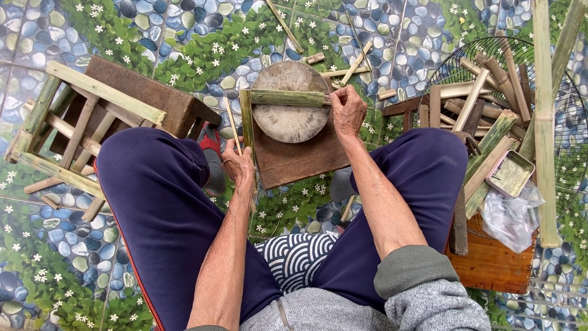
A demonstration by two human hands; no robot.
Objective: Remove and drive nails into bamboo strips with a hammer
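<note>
At frame centre, the right hand [348, 111] grips a stiff, light bamboo piece [288, 97] by its end; the left hand [237, 163] pinches a thin stick [233, 125] mid-length.

Patterned floor, low wooden furniture, soft daylight

The floor [55, 245] is covered in a printed design of blue and grey pebbles, green leaves and small white flowers, laid out in square panels. A dark wooden stool [153, 98] stands at the left with a pale bamboo frame [67, 129] leaning against it. At the right a round wire grille [569, 147] lies beside an orange-brown wooden board [496, 266]. The light is even, without hard shadows.
</note>
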